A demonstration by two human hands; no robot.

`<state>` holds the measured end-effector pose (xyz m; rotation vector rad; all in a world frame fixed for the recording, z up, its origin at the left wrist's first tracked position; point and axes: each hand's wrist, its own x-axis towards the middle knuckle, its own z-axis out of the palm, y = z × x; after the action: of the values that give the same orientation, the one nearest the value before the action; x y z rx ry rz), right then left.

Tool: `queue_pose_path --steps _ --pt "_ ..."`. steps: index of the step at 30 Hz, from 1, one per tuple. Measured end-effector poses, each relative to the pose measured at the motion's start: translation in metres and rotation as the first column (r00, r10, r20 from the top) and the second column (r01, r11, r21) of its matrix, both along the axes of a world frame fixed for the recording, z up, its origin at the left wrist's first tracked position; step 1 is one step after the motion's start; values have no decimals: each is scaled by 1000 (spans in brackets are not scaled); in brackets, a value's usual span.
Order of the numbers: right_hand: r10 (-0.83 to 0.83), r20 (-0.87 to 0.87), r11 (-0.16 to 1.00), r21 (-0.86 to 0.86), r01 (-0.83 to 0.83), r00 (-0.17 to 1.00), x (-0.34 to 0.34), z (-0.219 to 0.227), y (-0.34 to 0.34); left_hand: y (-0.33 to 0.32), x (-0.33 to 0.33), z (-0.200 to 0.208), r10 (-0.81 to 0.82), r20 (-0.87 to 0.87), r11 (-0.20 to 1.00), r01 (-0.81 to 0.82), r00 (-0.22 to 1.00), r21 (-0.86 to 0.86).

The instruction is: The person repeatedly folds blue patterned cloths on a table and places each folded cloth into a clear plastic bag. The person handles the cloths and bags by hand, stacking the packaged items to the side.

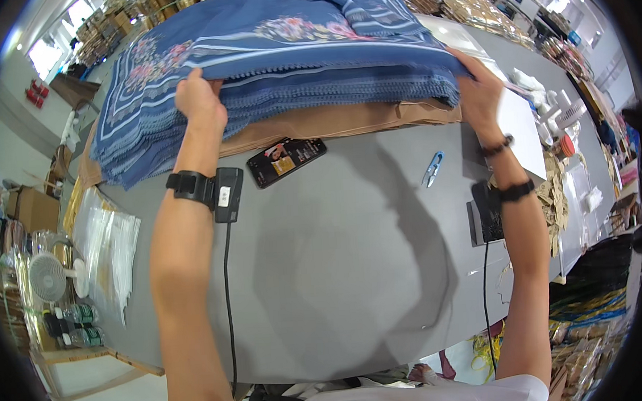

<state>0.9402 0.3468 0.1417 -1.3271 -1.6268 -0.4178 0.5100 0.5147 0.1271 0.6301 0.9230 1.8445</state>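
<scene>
Both hands on stacked blue scarves (277, 50): left hand (198, 98) curled over near fringed edge, right hand (477, 91) gripping far corner, likely squaring the pile. Below left wrist, phone (286, 161); beside right forearm, blue snips (432, 168).

Grey table (339, 272) open between both forearms; phone (286, 161) and blue snips (432, 168) lie just before the scarf stack (277, 65).

place: textile packing workshop | evidence: stacked blue scarves (270, 65); packaged goods piles (463, 4); long grey worktable (339, 272)
</scene>
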Motion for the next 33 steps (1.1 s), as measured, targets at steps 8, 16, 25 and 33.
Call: queue_pose_path --steps 8,16,25,33 --pt "93 -689 980 190 54 719 103 -4 -94 9 -32 -20 -31 189 993 52 981 -105" --pt "-120 -884 897 99 431 452 288 -20 -129 7 -188 -34 314 77 922 -285 946 -262" --pt "160 -233 897 -371 -240 959 -17 12 -97 -70 -180 -29 368 -730 904 -406 576 135" --pt "646 36 733 -310 -606 763 -257 52 -51 -156 -63 -9 92 -926 964 201 367 176"
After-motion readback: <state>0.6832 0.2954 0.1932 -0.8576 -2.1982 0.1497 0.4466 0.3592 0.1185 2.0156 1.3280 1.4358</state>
